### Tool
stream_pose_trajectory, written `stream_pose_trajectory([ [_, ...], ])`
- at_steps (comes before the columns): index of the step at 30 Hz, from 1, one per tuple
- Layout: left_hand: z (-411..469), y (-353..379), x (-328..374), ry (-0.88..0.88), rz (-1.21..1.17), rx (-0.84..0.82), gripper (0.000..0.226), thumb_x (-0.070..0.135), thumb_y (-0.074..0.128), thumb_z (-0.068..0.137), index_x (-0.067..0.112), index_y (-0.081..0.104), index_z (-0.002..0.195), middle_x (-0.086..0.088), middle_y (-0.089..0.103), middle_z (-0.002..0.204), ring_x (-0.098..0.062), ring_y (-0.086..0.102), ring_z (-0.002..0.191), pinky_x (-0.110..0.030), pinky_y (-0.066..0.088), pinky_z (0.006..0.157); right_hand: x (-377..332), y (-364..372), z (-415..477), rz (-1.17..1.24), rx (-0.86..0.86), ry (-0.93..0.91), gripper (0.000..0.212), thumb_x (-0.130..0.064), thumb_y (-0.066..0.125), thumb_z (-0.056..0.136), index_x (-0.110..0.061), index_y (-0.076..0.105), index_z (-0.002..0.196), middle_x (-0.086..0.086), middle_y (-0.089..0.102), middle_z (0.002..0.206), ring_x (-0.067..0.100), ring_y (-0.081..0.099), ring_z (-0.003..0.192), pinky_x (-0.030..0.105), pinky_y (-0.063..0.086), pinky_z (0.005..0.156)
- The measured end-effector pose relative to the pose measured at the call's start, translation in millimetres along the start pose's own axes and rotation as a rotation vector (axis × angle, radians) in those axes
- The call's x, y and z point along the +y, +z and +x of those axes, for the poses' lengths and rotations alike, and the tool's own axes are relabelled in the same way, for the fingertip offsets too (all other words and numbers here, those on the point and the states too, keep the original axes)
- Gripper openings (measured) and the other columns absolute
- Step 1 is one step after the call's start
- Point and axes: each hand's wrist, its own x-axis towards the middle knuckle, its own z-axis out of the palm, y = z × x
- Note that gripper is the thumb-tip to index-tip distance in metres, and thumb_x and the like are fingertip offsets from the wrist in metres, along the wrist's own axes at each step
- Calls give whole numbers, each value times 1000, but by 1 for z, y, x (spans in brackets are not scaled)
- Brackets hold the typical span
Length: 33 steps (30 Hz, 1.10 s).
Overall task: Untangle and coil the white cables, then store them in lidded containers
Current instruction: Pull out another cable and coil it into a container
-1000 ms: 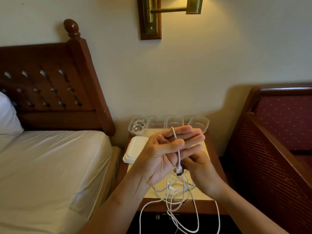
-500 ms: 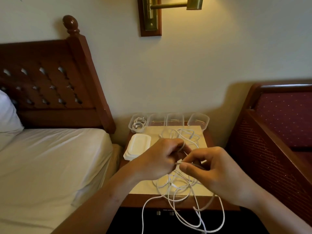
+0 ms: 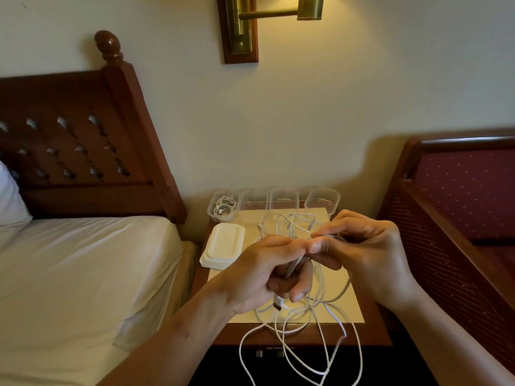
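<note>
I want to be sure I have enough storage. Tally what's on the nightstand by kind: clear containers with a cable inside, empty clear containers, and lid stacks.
Clear container holding a coiled cable: 1
Empty clear containers: 3
Stack of white lids: 1
Total: 5

Dim warm glow from the brass wall lamp [image 3: 240, 23], soft shadows below, wide-angle curvature at the edges.

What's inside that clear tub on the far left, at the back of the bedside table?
The leftmost clear tub holds a coiled white cable, and it has no lid on. Whether anything more lies beneath the coil is hidden.
</note>
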Motion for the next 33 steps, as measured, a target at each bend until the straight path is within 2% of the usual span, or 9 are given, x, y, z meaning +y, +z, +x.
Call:
stream_pose_trajectory([
  [3, 0, 3, 0, 67, -91, -3, 40, 26, 41, 110, -1, 69, 114, -5, 60, 61, -31, 22, 50, -40, 10, 56, 8, 5, 1, 78, 36, 107, 6, -17, 77, 82, -14, 82, 83, 12, 71, 79, 15, 59, 53, 24, 46, 46],
  [6, 1, 10, -2, 168, -308, 21, 33, 21, 46, 107, -1, 70, 111, -8, 68, 69, -11, 45, 42, -23, 34, 42, 18, 15, -6, 149, 52, 230, 16, -17, 64, 97, -14, 80, 98, 0, 61, 59, 12, 36, 37, 19, 33, 40],
  [11, 8, 22, 4, 318, -453, 84, 30, 11, 52, 101, -7, 69, 117, -21, 76, 96, -29, 78, 80, -38, 64, 74, 15, 36, -20, 62, -35, 341, 52, 11, 49, 100, -27, 70, 72, -10, 54, 46, 1, 45, 39, 19, 39, 43],
  [13, 11, 20, 10, 307, -392, 190, 27, 8, 55, 99, -7, 70, 116, -25, 75, 103, -36, 77, 91, -44, 63, 83, 17, 38, -25, -161, -120, 296, 54, 7, 51, 100, -31, 61, 62, -9, 50, 50, 6, 41, 43, 20, 33, 47],
  [17, 17, 11, 12, 294, -247, 368, 26, 2, 53, 101, -11, 66, 119, -31, 72, 112, -46, 73, 103, -47, 61, 90, 18, 34, -26, -497, -287, 171, 21, -5, 58, 101, -18, 66, 87, -8, 62, 75, 13, 56, 68, 24, 45, 62],
  [21, 19, 8, 6, 278, 129, 455, 24, 0, 51, 105, -6, 68, 120, -23, 76, 108, -35, 76, 101, -46, 61, 92, 6, 32, -22, -581, -386, 184, 17, -21, 60, 103, -18, 74, 112, -10, 66, 72, 17, 63, 62, 29, 53, 59],
  [27, 17, -10, 7, 202, 833, 416, 22, 12, 56, 105, 1, 71, 94, -1, 76, 90, -7, 73, 78, -29, 59, 71, -25, 27, -20, -364, -371, 251, 25, -31, 66, 99, -18, 74, 80, -5, 56, 52, 18, 53, 45, 38, 52, 52],
  [30, 10, -12, 13, 92, 556, 203, 34, 19, 50, 109, 5, 62, 81, 4, 60, 65, -11, 45, 53, -27, 36, 48, -27, 15, -13, -264, -301, 158, 21, -30, 71, 96, -28, 76, 76, -3, 61, 56, 27, 48, 49, 41, 42, 48],
  [33, 8, -7, 15, 30, 253, 48, 47, 11, 34, 111, 21, 65, 78, 4, 67, 65, -12, 26, 46, -25, 22, 46, -27, 9, -5, -212, -192, 55, 9, -22, 80, 88, -22, 81, 79, 1, 72, 65, 24, 59, 55, 34, 50, 53],
])
